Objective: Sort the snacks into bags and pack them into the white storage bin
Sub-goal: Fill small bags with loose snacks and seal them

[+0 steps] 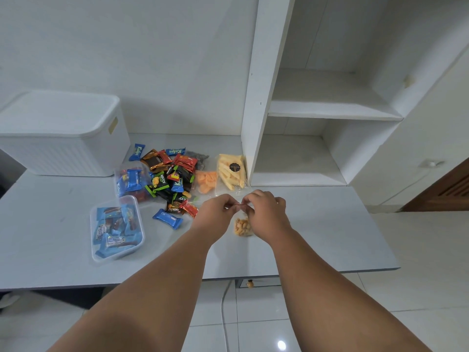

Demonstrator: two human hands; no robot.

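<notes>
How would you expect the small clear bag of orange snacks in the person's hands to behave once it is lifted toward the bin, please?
The small clear bag is thin film, so it will probably sag, with the snacks slumping to the bottom. It holds only a handful, so it is likely light. Both the left hand and right hand pinch its top; whether it is sealed is unclear, so tipping might spill it.

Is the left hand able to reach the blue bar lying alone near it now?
Probably not yet: the left hand and right hand both pinch the small bag. The path to the blue bar looks free.
</notes>
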